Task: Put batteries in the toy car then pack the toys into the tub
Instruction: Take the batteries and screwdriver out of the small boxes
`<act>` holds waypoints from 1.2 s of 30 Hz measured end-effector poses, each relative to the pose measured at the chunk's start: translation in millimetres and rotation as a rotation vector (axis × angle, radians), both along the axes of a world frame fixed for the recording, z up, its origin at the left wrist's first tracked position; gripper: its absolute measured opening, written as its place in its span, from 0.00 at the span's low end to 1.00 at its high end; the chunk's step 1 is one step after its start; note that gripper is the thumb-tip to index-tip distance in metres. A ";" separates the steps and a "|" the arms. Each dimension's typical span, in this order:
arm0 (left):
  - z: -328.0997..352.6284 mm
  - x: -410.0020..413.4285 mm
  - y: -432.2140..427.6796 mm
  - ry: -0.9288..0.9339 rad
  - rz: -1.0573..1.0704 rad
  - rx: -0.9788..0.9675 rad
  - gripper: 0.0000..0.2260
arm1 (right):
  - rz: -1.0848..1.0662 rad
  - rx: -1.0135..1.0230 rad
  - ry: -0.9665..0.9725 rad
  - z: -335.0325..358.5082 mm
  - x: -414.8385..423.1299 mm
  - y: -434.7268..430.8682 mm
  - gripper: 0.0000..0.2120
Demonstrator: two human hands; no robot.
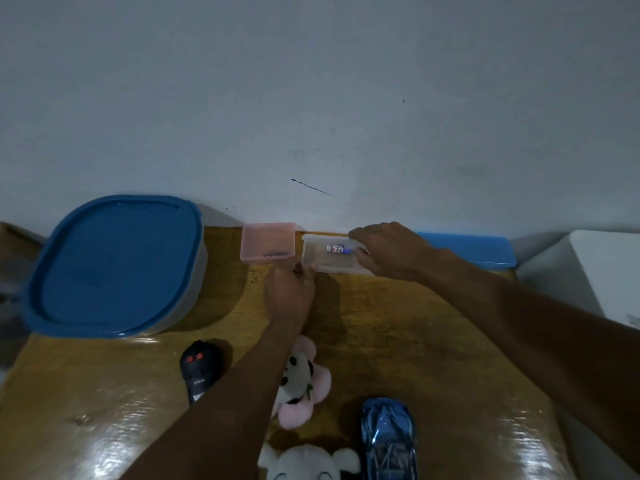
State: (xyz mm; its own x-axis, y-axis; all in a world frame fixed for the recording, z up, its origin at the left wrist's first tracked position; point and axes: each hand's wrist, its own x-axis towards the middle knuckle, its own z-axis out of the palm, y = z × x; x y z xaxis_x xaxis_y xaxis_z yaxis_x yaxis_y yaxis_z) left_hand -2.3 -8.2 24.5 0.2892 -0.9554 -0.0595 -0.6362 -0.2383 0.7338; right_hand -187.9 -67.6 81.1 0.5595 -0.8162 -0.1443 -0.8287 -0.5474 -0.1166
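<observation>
A small clear plastic box (313, 261) lies at the table's far edge with a battery (337, 250) inside. My left hand (291, 294) pinches the box's near-left corner. My right hand (388, 249) reaches into the box from the right, fingers curled at the battery's end. The blue toy car (388, 438) stands near the front edge. A black remote control (199, 368) lies left of my left forearm. The tub (114, 268), with its blue lid on, stands at the far left.
A pink plastic lid or tray (268, 245) lies beside the clear box. A pink-and-white plush (304, 382) and a white plush (308, 462) lie near the front. A blue flat box (467, 252) sits against the wall, a white object (595, 271) at the right.
</observation>
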 end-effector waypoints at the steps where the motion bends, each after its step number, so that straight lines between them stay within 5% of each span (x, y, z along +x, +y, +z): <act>1: 2.5 -1.1 -0.7 0.011 0.018 0.022 0.09 | -0.014 0.004 -0.026 0.7 -1.4 -0.3 0.13; 13: 5.0 -5.5 2.0 -0.081 0.092 0.128 0.08 | -0.157 -0.350 -0.068 -0.6 2.3 -3.3 0.05; 19: 4.1 3.0 -5.2 -0.040 0.037 0.128 0.08 | -0.195 -0.249 0.026 -19.6 1.5 -4.4 0.29; 22: 2.6 7.7 -3.1 -0.004 -0.056 0.022 0.09 | -0.224 -0.184 -0.016 -22.8 -3.5 -0.9 0.34; 28: -3.7 17.3 1.1 0.033 -0.202 -0.034 0.06 | -0.277 -0.091 -0.188 -16.6 -11.5 9.2 0.24; 32: -0.5 16.8 2.2 0.034 -0.199 -0.069 0.09 | -0.226 -0.047 -0.098 -21.3 -10.4 22.0 0.14; 36: -0.1 17.0 2.8 0.042 -0.192 -0.108 0.10 | -0.247 0.006 -0.053 -31.4 -2.9 26.7 0.16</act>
State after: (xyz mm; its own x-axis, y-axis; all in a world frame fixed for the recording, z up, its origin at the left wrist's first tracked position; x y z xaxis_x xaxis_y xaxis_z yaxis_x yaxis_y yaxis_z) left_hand 14.7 -5.4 24.4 0.1005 -0.9942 0.0386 -0.6310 -0.0337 0.7751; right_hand -190.8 -40.9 49.7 0.3498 -0.9284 -0.1256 -0.9300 -0.3280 -0.1661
